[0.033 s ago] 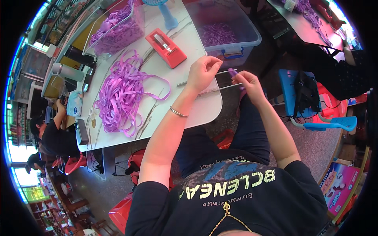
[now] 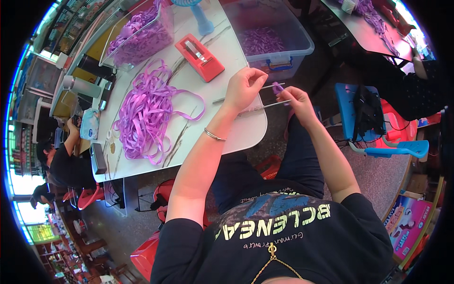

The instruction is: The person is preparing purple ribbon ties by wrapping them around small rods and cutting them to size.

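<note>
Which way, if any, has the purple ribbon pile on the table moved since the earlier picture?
No: the purple ribbon pile lies just as far from the red tape dispenser.

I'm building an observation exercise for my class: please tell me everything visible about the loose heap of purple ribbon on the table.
The heap of purple ribbon is a tangle of long, flat, narrow strips, satin-like and slightly glossy, with lighter and darker purple folds. It lies loosely piled on the white, dark-veined table, left of a red tape dispenser. One wide loop reaches out to the right. It is apart from the left hand and right hand. Overlaps hide much of the inner tangle.
</note>
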### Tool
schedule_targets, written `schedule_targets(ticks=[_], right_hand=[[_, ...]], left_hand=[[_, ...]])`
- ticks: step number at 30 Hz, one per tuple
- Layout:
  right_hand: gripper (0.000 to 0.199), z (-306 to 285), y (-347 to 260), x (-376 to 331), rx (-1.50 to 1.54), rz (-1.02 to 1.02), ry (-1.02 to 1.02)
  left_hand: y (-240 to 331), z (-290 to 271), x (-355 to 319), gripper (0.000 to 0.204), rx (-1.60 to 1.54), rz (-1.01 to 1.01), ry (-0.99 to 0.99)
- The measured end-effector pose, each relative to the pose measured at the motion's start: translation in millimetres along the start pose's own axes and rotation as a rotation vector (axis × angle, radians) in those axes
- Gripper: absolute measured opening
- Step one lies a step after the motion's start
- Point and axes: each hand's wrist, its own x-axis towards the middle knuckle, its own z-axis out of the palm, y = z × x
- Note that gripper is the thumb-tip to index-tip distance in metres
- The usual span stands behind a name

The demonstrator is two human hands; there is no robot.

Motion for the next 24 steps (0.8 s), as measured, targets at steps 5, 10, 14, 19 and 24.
schedule_targets(ticks=[5,10,14,19,24], right_hand=[[0.019,12,11,-1,0.033,-0.018,0.003],[0.019,23,10,-2,0.036,0.003,-0.018],[0.019,27,13,-3,0.037,-0.003,-0.006],[0.021,29,12,-23,0.005,0.041,0.022],[0.022,29,-2,-78,-0.105,0.113,0.000]], left_hand=[[3,-2,1,0.015,0.097,0.082,-0.047],[8,-4,0,0.016,0.211,0.035,-0.105],[3,-2,2,0.017,0.224,0.096,-0.018],[2,-2,5,0.020,0.334,0.109,-0.060],[6,-4,8,0.020,0.390,0.062,-0.093]])
